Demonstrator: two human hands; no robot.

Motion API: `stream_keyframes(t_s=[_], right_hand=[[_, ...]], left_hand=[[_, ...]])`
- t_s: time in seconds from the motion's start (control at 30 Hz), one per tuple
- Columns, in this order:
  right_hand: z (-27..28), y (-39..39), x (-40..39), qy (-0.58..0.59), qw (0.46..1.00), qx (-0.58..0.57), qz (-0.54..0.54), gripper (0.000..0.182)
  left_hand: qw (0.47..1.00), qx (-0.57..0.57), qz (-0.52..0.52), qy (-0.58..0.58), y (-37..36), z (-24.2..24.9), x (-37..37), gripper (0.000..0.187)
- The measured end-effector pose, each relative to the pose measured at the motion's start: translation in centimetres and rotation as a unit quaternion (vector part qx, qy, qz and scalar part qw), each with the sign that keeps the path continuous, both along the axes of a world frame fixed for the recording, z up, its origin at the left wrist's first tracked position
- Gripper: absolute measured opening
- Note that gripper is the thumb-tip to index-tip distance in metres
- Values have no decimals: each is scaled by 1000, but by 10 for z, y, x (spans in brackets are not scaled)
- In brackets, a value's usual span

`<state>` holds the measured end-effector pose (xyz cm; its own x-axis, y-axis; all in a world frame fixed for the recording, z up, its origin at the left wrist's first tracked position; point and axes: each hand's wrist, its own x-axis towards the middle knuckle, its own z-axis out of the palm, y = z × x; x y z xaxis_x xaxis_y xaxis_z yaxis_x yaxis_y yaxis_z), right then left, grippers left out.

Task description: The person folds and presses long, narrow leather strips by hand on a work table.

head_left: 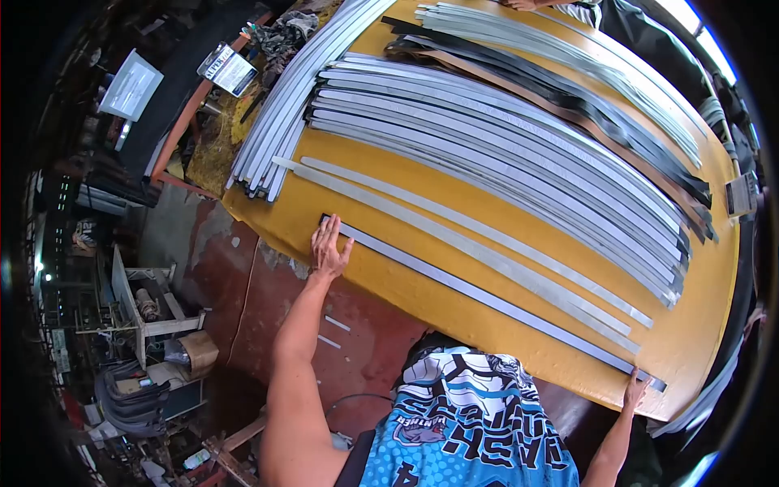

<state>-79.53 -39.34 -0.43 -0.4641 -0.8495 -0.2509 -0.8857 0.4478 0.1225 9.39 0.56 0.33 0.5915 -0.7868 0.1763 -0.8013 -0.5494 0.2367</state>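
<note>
A long narrow strip (pixel 479 296) with a pale grey face and dark edges lies along the near side of the yellow table (pixel 268 219). My left hand (pixel 329 250) rests flat over its left end, fingers stretched out. At the opposite end, my right hand (pixel 637 390) touches the strip with its fingers apart. Just beyond it lie two thin, translucent whitish strips, a longer one (pixel 454 260) and another (pixel 503 243). Farther back, many similar grey strips (pixel 487 146) are laid side by side in a wide stack.
More grey strips (pixel 288 114) cross the table's left end. Black and brown bands (pixel 560 97) and pale strips (pixel 584 61) lie at the far side, near another person's hand (pixel 523 4). A wooden frame (pixel 154 312) stands on the floor at left.
</note>
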Motion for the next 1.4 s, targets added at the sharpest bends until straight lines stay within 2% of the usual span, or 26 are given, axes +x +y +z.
stream_keyframes(t_s=[0.1, 0.17, 0.23, 0.4, 0.43, 0.5, 0.53, 0.6, 0.63, 0.67, 0.7, 0.77, 0.8, 0.83, 0.87, 0.9, 0.93, 0.97, 1.0, 1.03, 1.1, 1.17, 1.23, 1.3, 1.37, 1.4], right_hand=[[-6, 7, 1, -8, 1000, -14, -3, 108], [8, 11, 14, 13, 1000, 19, -4, 110], [14, 17, 24, 14, 1000, 4, -8, 110], [11, 18, 31, 44, 998, 1, -48, 109], [2, 19, 30, 37, 996, -65, -44, 107], [-16, 14, 22, -16, 981, -171, -94, 98], [-26, 14, 16, -14, 982, -168, -89, 98], [-59, -3, 5, 6, 956, -238, -169, 81], [-112, -41, -34, 1, 955, -243, -170, 81], [-128, -55, -51, -25, 937, -249, -242, 71], [-122, -56, -53, -52, 914, -252, -313, 62], [-133, -69, -34, -97, 904, -255, -328, 59], [-120, -69, -11, -135, 895, -254, -341, 56], [-102, -67, 10, -171, 885, -251, -352, 53], [-122, -77, -20, -207, 875, -248, -361, 50], [-115, -77, -25, -242, 863, -245, -369, 47], [-107, -76, -33, -276, 851, -242, -376, 45], [-97, -72, -43, -309, 838, -237, -383, 42], [-90, -69, -55, -342, 823, -232, -389, 40], [-82, -64, -63, -375, 807, -227, -396, 38], [-68, -54, -78, -439, 771, -213, -410, 34], [-58, -44, -91, -498, 729, -197, -426, 31], [-59, -43, -92, -553, 684, -180, -440, 29], [-29, -36, -35, -602, 639, -161, -451, 30], [0, -32, -2, -614, 636, -235, -404, 31], [9, -33, -1, -646, 629, -242, -358, 23]], left_hand=[[999, -33, 31, -6, -5, -13, -2, 70], [994, -59, 83, -29, -4, -22, -2, 70], [996, -30, 80, -11, 0, -18, 2, 70], [989, 8, 109, -103, -9, -10, 2, 59], [989, 5, 110, -101, -11, -9, 10, 59], [976, -111, 170, 74, -7, -9, 29, 51], [963, -172, 193, 83, -11, -2, 32, 45], [957, -159, 237, 46, -12, -3, 36, 44], [950, -145, 277, 12, -17, -3, 40, 43], [947, -106, 303, 11, -16, -7, 40, 39], [947, -113, 302, 10, -18, -5, 38, 39], [949, -70, 304, 55, -24, 8, 31, 36], [949, -97, 301, -3, -22, -1, 33, 33], [948, -100, 302, -5, -21, -7, 42, 33], [915, -173, 339, 133, -16, -16, 54, 31], [858, -242, 367, 267, -11, -22, 62, 28], [808, -305, 370, 341, -9, -22, 63, 21], [806, -308, 373, 341, -6, -17, 59, 21], [705, -394, 352, 472, -4, -6, 51, 18], [581, -467, 317, 586, -2, -4, 47, 15], [533, -462, 313, 636, -4, 0, 27, 15], [511, -437, 315, 670, -7, 1, -1, 13], [547, -399, 321, 663, -14, 1, -32, 12], [559, -391, 341, 647, -25, 8, -47, 12], [574, -405, 339, 625, -30, 28, -40, 12], [589, -418, 332, 607, -37, 39, -33, 13]])
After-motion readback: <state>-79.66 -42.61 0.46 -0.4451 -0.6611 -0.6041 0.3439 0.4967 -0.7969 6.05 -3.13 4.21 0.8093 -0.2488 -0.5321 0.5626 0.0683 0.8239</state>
